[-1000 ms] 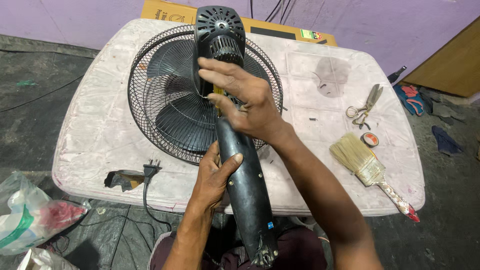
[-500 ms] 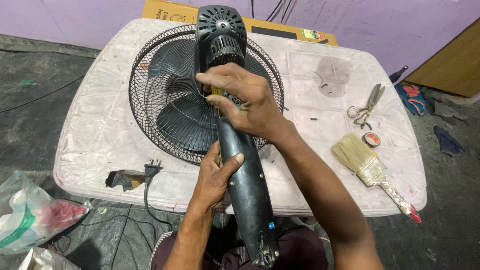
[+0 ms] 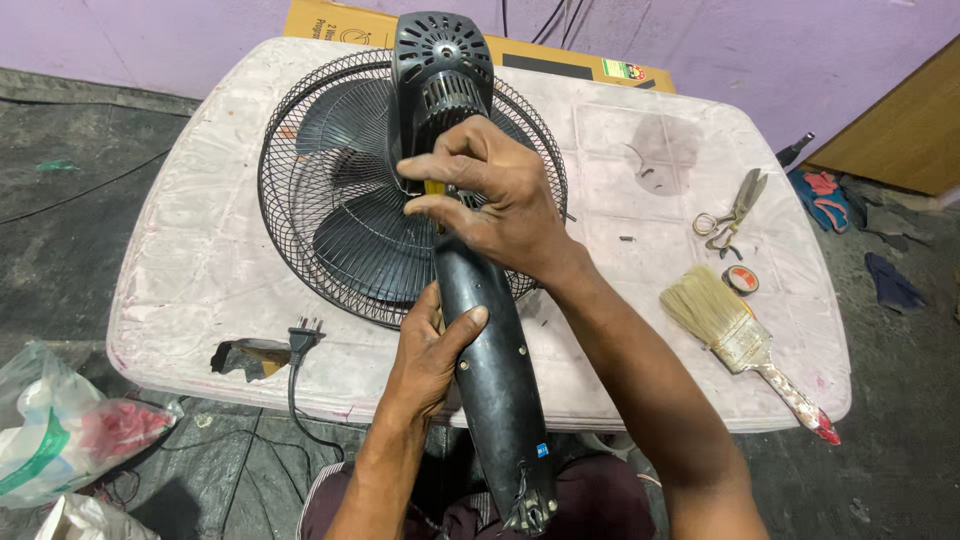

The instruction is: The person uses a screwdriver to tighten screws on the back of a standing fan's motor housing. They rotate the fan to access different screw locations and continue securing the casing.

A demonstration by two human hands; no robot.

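Note:
A black electric fan (image 3: pixel 330 200) lies face down on a worn white table (image 3: pixel 180 280), its wire grille flat on the top and its motor housing (image 3: pixel 440 60) facing up. The fan's long black stem (image 3: pixel 495 380) points back toward me. My left hand (image 3: pixel 425 350) grips the stem from the left side. My right hand (image 3: pixel 490 195) rests over the joint between stem and motor housing, fingers curled around something small and yellow that is mostly hidden.
A paintbrush (image 3: pixel 740 345), a small roll of tape (image 3: pixel 741 279) and scissors (image 3: pixel 735 205) lie on the table's right side. The fan's plug (image 3: pixel 303 335) hangs at the front edge. A cardboard box (image 3: pixel 330 20) stands behind the table. Plastic bags (image 3: pixel 70 430) lie on the floor at left.
My right hand's fingers have shifted slightly at the motor joint. The fan and my left hand have stayed in place.

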